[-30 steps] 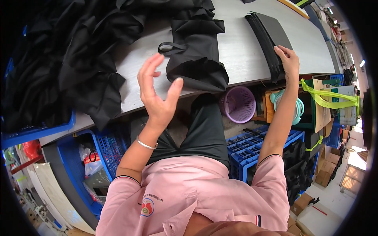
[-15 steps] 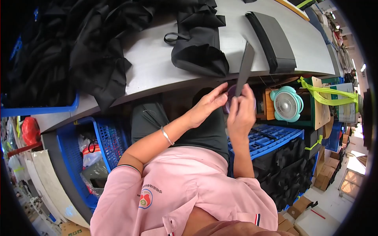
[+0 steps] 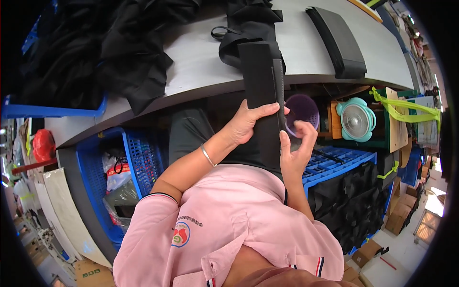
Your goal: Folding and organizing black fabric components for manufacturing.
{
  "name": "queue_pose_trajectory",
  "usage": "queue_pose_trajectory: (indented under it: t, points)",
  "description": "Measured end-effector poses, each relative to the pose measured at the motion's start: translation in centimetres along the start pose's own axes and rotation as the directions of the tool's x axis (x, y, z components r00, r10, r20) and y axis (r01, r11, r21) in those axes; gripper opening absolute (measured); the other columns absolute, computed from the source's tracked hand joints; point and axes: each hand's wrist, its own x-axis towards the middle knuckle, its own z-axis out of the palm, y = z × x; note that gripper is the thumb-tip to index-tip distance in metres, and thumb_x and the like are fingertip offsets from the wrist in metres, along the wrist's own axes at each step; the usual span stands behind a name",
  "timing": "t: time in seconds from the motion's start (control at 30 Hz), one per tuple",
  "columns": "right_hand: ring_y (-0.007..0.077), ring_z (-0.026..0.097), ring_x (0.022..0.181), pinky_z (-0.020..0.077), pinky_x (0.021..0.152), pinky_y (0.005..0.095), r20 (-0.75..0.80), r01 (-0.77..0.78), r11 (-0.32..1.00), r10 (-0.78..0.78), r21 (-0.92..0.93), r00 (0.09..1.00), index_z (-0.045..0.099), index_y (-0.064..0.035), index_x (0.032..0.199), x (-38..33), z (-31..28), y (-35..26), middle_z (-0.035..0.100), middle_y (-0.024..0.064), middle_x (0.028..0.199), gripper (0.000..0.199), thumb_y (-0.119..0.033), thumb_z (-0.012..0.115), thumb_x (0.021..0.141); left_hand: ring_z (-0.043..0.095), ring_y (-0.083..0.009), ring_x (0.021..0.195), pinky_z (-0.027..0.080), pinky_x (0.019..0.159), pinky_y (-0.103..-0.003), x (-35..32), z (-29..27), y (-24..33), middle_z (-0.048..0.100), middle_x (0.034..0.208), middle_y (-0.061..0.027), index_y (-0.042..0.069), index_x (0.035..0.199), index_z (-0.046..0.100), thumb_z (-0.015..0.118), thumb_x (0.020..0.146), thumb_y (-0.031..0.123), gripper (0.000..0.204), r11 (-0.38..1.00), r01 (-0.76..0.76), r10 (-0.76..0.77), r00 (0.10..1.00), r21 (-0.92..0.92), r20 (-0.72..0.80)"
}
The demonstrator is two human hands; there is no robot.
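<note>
The two hands flank a long black panel, clock directions being read with 12 at the far side of the table and 6 at the wearer's chest. The left hand [image 3: 246,123] grips the black panel [image 3: 258,71] across its width, the thumb laid flat over the near face and fingertips showing past the opposite edge. The right hand [image 3: 299,150] is loosely parted, its thumb at the panel's edge and its index finger bent and clear; whether its other fingers touch the back cannot be told. The panel's long axis runs nearly 12 to 6, leaning from 11 at the far end toward 5 at the near end, where it merges with the dark trousers [image 3: 191,129]. A stitched grey strip [image 3: 278,71] follows the panel's 3 o'clock edge; the right hand is therefore the nearer to this seam, which lies at about its 11 o'clock, while the left approaches from the 8 o'clock side. Beyond the far end, at 12, a black cloth piece [image 3: 251,31] with a loop lies on the pale tabletop [image 3: 296,52], partly covered in this view by the panel. At 1 o'clock, well apart, rests a stack of dark panels [image 3: 337,36]; a purple basket [image 3: 306,107] sits beyond the right hand, at its 12.
</note>
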Motion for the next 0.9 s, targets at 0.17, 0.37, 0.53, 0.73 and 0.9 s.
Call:
queue_pose_trajectory:
  t: [0.17,0.37,0.53,0.73,0.9]
  points:
    - [0.0142,0.060,0.103,0.0458,0.095,0.0271,0.482,-0.518,0.784,0.327,0.343,0.813,0.052,0.0038,0.130,-1.2,-0.3,0.6,0.063,0.0104,0.120,0.041,-0.014,0.066,0.095,0.066,-0.0121,0.090,0.053,0.083,-0.027,-0.5,2.0,0.0,0.071,0.094,-0.0045,0.001,0.106,0.069,0.080,0.084,0.020,0.031,0.980,-0.057,0.070,0.996,0.189,-0.059]
    - [0.0105,0.061,0.099,0.0477,0.090,0.0238,0.316,-0.509,0.627,0.401,0.590,0.860,0.057,0.0026,0.124,0.1,-1.2,2.3,0.067,0.0061,0.110,0.030,-0.008,0.063,0.096,0.054,-0.0140,0.108,0.049,0.091,-0.028,-0.6,-0.2,-0.1,0.048,0.130,-0.0085,0.006,0.129,0.062,0.067,0.095,0.024,0.038,0.766,-0.346,0.542,0.801,0.542,-0.254]
    - [0.0105,0.061,0.097,0.0477,0.090,0.0235,0.406,-0.520,0.616,0.330,0.592,0.853,0.058,0.0019,0.125,1.3,-1.4,3.7,0.066,0.0050,0.109,0.032,-0.010,0.064,0.096,0.057,-0.0137,0.093,0.048,0.089,-0.026,1.5,-1.9,3.0,0.050,0.125,-0.0097,0.004,0.126,0.064,0.070,0.093,0.026,0.040,0.758,-0.340,0.597,0.707,0.557,-0.380]
    - [0.0108,0.061,0.100,0.0479,0.092,0.0243,0.566,-0.607,0.426,0.235,0.670,0.790,0.057,0.0033,0.129,3.1,-0.3,3.6,0.066,0.0054,0.111,0.038,-0.012,0.065,0.095,0.056,-0.0112,0.078,0.048,0.074,-0.025,4.4,-4.8,5.3,0.055,0.105,-0.0069,0.005,0.107,0.073,0.078,0.084,0.018,0.027,0.575,-0.167,0.683,0.637,0.801,-0.357]
    - [0.0112,0.062,0.103,0.0488,0.091,0.0245,0.670,-0.666,0.539,0.231,0.516,0.706,0.056,0.0049,0.134,3.9,-0.4,4.1,0.066,0.0082,0.119,0.044,-0.011,0.065,0.094,0.065,-0.0305,0.094,0.051,0.081,-0.037,1.7,-5.5,4.5,0.056,0.129,-0.0123,0.002,0.115,0.068,0.062,0.080,0.000,0.035,0.053,-0.058,0.834,0.552,0.997,-0.012]
